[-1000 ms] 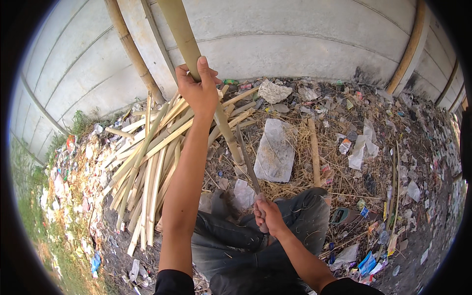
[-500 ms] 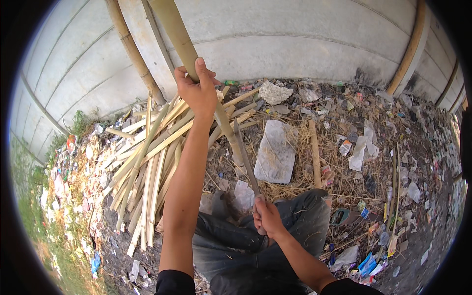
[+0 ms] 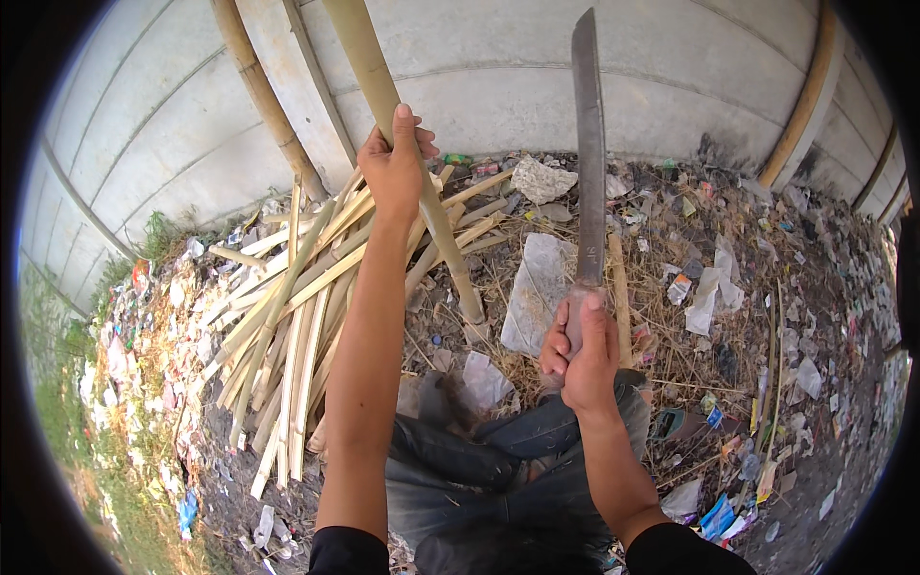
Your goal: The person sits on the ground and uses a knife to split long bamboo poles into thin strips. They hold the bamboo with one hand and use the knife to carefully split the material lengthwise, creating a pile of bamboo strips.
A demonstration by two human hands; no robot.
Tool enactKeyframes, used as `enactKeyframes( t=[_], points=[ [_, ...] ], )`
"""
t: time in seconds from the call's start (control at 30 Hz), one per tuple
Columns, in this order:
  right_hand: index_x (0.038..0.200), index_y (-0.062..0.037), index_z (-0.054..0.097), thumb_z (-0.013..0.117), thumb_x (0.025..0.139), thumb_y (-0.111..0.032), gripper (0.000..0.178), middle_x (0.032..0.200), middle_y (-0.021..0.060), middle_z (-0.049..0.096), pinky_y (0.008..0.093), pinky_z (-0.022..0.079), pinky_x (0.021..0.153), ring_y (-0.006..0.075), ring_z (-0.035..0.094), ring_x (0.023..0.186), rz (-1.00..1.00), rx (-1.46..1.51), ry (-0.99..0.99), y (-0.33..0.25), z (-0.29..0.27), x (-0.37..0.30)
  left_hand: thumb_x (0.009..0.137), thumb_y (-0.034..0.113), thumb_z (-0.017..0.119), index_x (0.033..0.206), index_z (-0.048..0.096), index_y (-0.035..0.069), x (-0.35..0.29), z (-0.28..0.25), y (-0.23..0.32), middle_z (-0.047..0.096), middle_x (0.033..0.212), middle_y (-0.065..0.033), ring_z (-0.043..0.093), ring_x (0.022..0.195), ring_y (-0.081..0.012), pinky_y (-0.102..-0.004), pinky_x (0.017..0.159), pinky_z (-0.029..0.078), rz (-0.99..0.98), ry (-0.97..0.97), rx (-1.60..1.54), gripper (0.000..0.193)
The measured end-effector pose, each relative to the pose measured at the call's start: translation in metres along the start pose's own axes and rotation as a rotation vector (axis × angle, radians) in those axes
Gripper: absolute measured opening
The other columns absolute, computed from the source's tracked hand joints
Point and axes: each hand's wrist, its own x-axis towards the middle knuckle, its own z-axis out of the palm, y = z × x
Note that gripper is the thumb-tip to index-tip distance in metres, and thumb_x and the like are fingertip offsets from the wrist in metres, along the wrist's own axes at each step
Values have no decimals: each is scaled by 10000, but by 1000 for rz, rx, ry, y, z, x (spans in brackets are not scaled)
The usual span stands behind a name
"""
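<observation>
Left of centre, the left arm reaches almost straight out from the lower edge, back of the left hand [image 3: 395, 182] toward the camera, thumb up, fingers curled around a long greenish-tan split bamboo pole [image 3: 376, 81], fingertips showing on the pole's right side. Pole slants from the top edge, upper left, down to the right; lower end is near the ground just left of a whitish rectangular slab [image 3: 529, 297]. Can't tell what exactly that end bears on. Right arm comes from the lower right, elbow bent, forearm angled up and inward over the right knee of the worn dark-blue jeans [image 3: 460, 455]. Right hand [image 3: 585, 350] is closed in a fist on the handle of a long grey steel machete [image 3: 590, 163], thumb at the top of the grip. Blade points up in view, near vertical, slightly tilted, squared tip in front of the pale grey panel wall [image 3: 479, 96]; it's well apart from the pole. Loose pile of pale split bamboo strips [image 3: 297, 335] lies left, partly behind the left forearm. Rough whitish rock [image 3: 543, 180] sits beyond the slab; litter and dry straw cover the ground around.
</observation>
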Motion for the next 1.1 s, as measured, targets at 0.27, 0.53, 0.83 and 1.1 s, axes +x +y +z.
enactKeyframes(
  t=[0.27,0.53,0.83,1.1],
  points=[
    [820,-74,481,522,1041,-494,476,612,2,459,292,401,448,97,458,476,469,-25,52,113,-19,-48,1003,398,669,824,545,64,-2,19,-23,499,659,19,431,513,-55,-233,455,344,112,76,3,399],
    [866,-72,483,522,1039,-515,478,613,5,456,300,417,443,102,446,457,158,-32,-64,27,17,-24,1030,334,641,776,528,67,-6,11,-11,471,592,58,382,496,-22,-233,439,299,146,150,-31,386],
    [865,-80,492,579,1011,-490,443,624,6,471,303,416,463,111,457,471,737,-114,98,186,-50,-44,1024,340,652,755,530,74,-5,12,-13,472,600,54,387,512,-26,-236,452,308,162,180,-30,397],
    [855,-90,480,557,1009,-532,474,616,-2,451,318,419,456,113,454,471,537,-40,154,128,-41,-37,1016,357,661,810,534,65,1,-21,-9,473,634,52,378,523,-28,-226,465,295,140,243,-84,380]
  ],
)
